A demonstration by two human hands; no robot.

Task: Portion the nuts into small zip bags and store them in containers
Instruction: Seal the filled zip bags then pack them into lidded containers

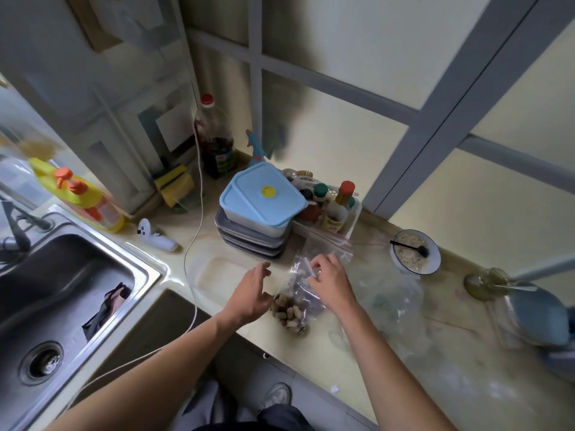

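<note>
A clear plastic bag of nuts lies on the pale countertop near its front edge. My left hand hovers just left of the bag with fingers loosely spread, its fingertips beside the nuts. My right hand pinches the crumpled upper part of the bag. A pile of small zip bags with red strips lies just behind the bag. A container with a light blue lid sits on a stack of grey trays behind.
A steel sink is at the left, with a white cable running across the counter. A basket of condiment bottles stands behind; a bowl with a spoon and crumpled clear plastic lie to the right.
</note>
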